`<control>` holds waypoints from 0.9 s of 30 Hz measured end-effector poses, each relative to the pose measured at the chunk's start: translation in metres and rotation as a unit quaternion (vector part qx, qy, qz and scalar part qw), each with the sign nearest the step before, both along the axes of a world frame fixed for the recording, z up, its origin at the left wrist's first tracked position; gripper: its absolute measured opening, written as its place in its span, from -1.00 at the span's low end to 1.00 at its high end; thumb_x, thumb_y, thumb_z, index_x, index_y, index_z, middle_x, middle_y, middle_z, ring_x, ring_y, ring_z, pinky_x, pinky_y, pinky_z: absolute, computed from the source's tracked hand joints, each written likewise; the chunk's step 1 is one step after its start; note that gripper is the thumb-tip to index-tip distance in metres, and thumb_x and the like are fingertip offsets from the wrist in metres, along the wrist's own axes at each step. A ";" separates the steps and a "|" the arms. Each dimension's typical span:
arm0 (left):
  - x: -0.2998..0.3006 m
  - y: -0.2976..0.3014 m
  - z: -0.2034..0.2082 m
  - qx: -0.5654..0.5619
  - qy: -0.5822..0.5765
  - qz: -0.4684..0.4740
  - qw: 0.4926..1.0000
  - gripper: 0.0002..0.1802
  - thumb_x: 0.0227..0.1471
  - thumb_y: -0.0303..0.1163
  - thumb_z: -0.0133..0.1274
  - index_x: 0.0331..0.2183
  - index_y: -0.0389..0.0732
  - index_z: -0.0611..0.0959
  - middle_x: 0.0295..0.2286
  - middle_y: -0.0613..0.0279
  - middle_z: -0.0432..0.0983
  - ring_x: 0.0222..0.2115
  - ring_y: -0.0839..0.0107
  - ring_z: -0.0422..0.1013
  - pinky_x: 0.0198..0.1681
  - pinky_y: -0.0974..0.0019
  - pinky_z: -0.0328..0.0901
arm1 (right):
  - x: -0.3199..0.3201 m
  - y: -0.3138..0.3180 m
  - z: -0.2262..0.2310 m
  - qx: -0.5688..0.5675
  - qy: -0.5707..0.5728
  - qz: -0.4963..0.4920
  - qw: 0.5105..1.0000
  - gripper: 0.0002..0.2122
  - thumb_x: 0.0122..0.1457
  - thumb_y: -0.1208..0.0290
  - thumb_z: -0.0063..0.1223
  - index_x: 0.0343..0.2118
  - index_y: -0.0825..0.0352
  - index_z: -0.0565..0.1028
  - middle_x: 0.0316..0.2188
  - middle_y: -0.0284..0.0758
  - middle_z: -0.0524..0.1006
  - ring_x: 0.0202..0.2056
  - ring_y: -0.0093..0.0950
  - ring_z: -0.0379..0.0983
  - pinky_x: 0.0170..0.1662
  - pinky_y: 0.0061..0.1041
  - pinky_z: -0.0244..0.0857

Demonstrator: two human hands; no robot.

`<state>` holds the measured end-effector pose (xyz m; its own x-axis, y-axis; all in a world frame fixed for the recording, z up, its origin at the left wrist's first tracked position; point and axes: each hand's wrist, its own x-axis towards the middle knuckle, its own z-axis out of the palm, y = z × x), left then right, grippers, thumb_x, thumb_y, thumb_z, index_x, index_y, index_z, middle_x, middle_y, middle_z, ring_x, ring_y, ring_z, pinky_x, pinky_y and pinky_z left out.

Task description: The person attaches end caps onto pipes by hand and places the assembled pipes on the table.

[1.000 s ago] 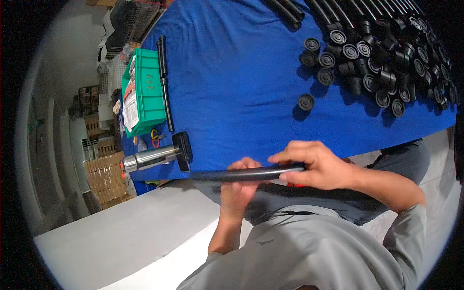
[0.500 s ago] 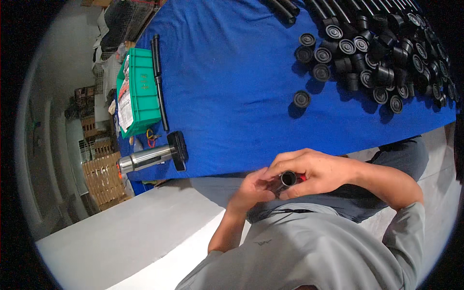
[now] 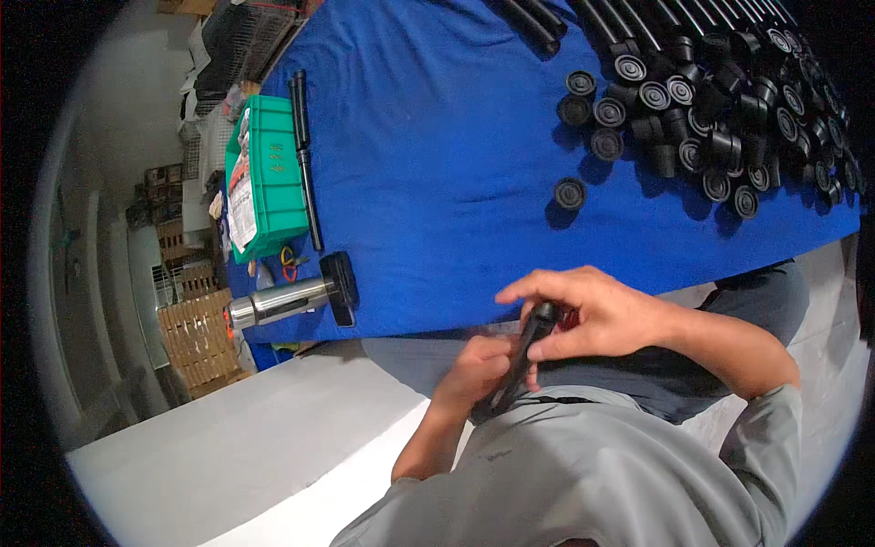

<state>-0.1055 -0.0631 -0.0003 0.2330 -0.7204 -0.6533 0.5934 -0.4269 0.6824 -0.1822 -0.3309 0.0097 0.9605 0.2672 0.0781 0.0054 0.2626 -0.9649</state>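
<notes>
A black tube (image 3: 519, 363) slants between my hands in front of my waist, its rounded dark top end turned up towards the table. My right hand (image 3: 606, 314) grips it near that end, the thumb pressed along its side and the index finger stretched out beyond it. A bit of red shows under the right palm; what it belongs to is hidden. My left hand (image 3: 476, 372) is closed against the tube from the left, its fingers curled and slightly blurred. The tube's lower end points at my shirt.
Many black round caps (image 3: 693, 146) cover the blue cloth (image 3: 428, 182) at the right, with black tubes (image 3: 629, 23) behind. At the left lie a green crate (image 3: 280, 173), a long black rod (image 3: 305, 164), a steel flask (image 3: 283, 301), a black phone-like device (image 3: 339, 287) and scissors (image 3: 289, 263).
The tube has tipped from showing its open mouth to lying slanted lengthwise. My left hand has moved slightly down, away from the right fingers, and my right index finger has straightened.
</notes>
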 end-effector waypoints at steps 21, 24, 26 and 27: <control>0.022 -0.019 0.036 -0.049 -0.123 0.006 0.991 -0.38 -0.11 -0.60 0.25 0.05 -0.34 0.47 -0.25 0.13 0.54 -0.24 0.42 0.46 -0.12 0.31 0.35 | 0.026 -0.023 -0.023 -0.623 -0.176 -0.301 0.700 -0.61 0.01 0.47 -0.02 -0.04 0.43 0.45 -0.12 -0.09 0.43 -0.27 -0.30 0.47 -0.35 -0.40 0.46; 0.013 -0.011 0.019 -0.136 -0.123 -0.015 0.983 -0.50 -0.07 -0.59 0.27 -0.03 -0.34 0.53 -0.23 0.13 0.54 -0.23 0.41 0.46 -0.12 0.31 0.36 | 0.026 -0.026 -0.021 -0.636 -0.171 -0.273 0.701 -0.61 -0.01 0.46 -0.01 -0.07 0.46 0.45 -0.20 -0.13 0.42 -0.28 -0.31 0.44 -0.35 -0.42 0.45; 0.010 -0.009 0.018 -0.144 -0.103 -0.013 0.984 -0.51 -0.07 -0.58 0.26 -0.04 -0.34 0.53 -0.23 0.13 0.54 -0.24 0.41 0.47 -0.14 0.32 0.36 | 0.024 -0.027 -0.022 -0.639 -0.176 -0.289 0.691 -0.62 -0.03 0.45 0.01 -0.09 0.43 0.46 -0.28 -0.18 0.40 -0.31 -0.34 0.43 -0.35 -0.42 0.44; 0.010 -0.010 0.018 -0.154 -0.088 -0.011 0.984 -0.52 -0.06 -0.57 0.26 -0.04 -0.35 0.53 -0.23 0.12 0.54 -0.25 0.41 0.47 -0.16 0.33 0.37 | 0.023 -0.028 -0.021 -0.638 -0.176 -0.288 0.693 -0.62 -0.03 0.45 0.01 -0.09 0.43 0.46 -0.28 -0.18 0.40 -0.31 -0.34 0.43 -0.35 -0.42 0.44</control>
<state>-0.0958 -0.0730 0.0181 0.3055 -0.8842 -0.3534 0.4479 -0.1941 0.8728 -0.1593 -0.3590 -0.0117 0.9180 -0.0850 0.3874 0.0486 -0.9453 -0.3225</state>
